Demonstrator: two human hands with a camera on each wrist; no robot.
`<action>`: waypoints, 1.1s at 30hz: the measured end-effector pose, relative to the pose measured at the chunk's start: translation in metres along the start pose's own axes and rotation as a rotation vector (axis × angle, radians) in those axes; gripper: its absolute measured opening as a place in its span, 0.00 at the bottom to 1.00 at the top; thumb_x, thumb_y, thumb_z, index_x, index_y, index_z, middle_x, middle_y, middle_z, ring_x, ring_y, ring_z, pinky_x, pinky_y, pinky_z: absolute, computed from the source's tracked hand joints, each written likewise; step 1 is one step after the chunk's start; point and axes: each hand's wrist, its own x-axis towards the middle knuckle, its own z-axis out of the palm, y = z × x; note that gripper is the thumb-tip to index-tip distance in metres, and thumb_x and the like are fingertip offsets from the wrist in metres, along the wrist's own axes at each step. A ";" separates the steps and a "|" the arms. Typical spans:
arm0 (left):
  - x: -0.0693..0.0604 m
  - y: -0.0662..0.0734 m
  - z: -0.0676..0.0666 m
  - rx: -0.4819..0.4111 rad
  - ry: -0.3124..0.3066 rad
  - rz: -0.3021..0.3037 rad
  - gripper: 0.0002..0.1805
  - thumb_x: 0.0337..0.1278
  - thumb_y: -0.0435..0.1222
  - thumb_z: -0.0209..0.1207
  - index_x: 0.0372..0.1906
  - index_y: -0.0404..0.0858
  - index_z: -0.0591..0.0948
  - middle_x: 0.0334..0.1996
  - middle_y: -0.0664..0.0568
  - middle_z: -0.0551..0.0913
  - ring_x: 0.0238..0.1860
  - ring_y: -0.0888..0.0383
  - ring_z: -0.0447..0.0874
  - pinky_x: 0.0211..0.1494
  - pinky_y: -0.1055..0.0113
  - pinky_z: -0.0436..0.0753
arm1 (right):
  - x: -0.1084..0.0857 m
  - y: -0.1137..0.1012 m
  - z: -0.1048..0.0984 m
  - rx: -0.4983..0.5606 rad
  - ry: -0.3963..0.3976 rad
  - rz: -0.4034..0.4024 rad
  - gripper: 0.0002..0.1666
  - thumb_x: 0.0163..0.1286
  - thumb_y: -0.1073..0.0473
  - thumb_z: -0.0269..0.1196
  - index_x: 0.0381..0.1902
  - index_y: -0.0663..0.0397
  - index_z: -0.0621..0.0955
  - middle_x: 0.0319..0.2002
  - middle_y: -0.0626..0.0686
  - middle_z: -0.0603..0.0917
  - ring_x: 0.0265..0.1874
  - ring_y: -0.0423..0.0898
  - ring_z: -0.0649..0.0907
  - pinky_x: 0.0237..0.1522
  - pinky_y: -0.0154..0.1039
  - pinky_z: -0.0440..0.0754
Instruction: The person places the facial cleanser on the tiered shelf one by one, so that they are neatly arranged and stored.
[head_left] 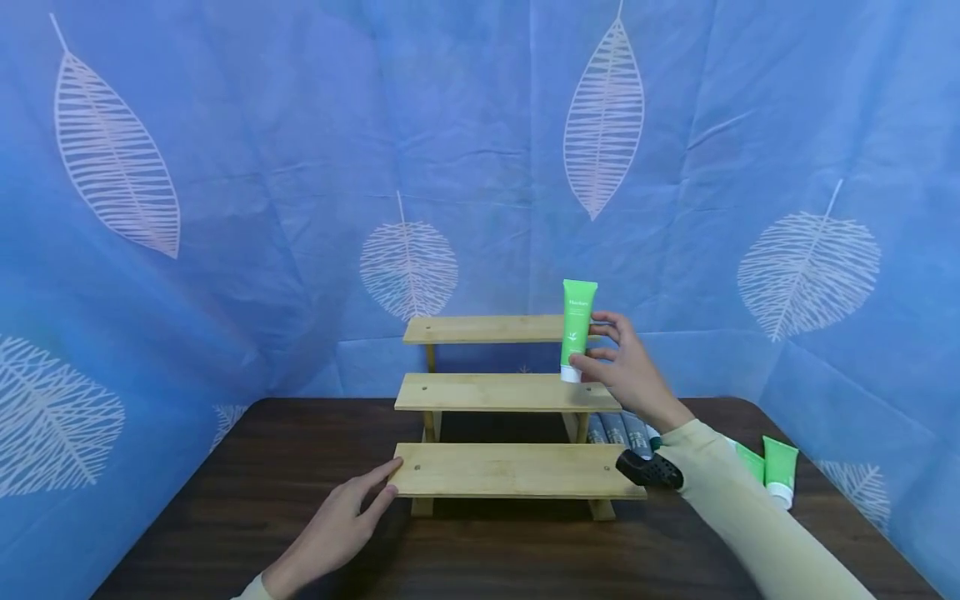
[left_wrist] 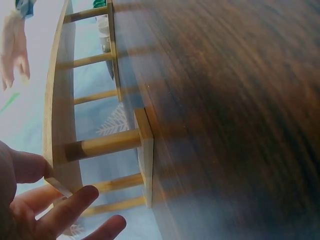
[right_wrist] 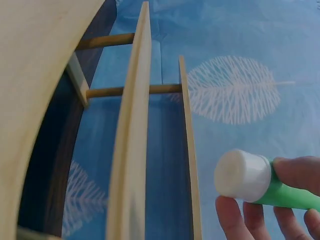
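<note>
A three-tier wooden display stand (head_left: 517,471) stands on the dark table. At the left end of its lowest shelf, my left hand (head_left: 337,521) holds the board's edge; the left wrist view shows the thumb (left_wrist: 29,167) and fingers about that end. My right hand (head_left: 630,375) grips a green squeeze tube (head_left: 577,321) with its white cap (right_wrist: 242,175) down. That tube is upright in front of the top shelf's right end, in the air above the middle shelf as far as the head view shows.
Several grey tubes (head_left: 617,429) lie behind the stand's right side. More green tubes (head_left: 780,458) lie on the table (head_left: 225,517) at the right, partly behind the right sleeve. A blue cloth (head_left: 480,125) with white leaf prints hangs behind.
</note>
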 end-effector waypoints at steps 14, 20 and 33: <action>0.002 -0.001 0.002 -0.014 -0.013 -0.014 0.29 0.76 0.54 0.53 0.74 0.47 0.73 0.72 0.47 0.74 0.72 0.44 0.72 0.69 0.39 0.73 | 0.076 -0.041 0.089 0.077 0.005 -0.077 0.44 0.71 0.67 0.66 0.78 0.50 0.58 0.71 0.57 0.68 0.62 0.57 0.79 0.51 0.52 0.87; 0.001 -0.002 0.002 -0.004 -0.003 -0.010 0.29 0.76 0.53 0.53 0.74 0.46 0.73 0.71 0.46 0.74 0.71 0.45 0.73 0.68 0.40 0.73 | 0.093 -0.047 0.128 0.048 0.028 -0.108 0.38 0.72 0.69 0.65 0.75 0.52 0.63 0.67 0.57 0.71 0.61 0.57 0.80 0.50 0.51 0.86; -0.001 -0.001 0.002 0.010 0.020 0.000 0.27 0.77 0.51 0.54 0.73 0.47 0.74 0.71 0.46 0.75 0.70 0.46 0.73 0.68 0.41 0.74 | 0.118 -0.058 0.178 0.059 0.033 -0.094 0.36 0.72 0.70 0.64 0.74 0.53 0.65 0.65 0.59 0.73 0.59 0.57 0.80 0.51 0.50 0.85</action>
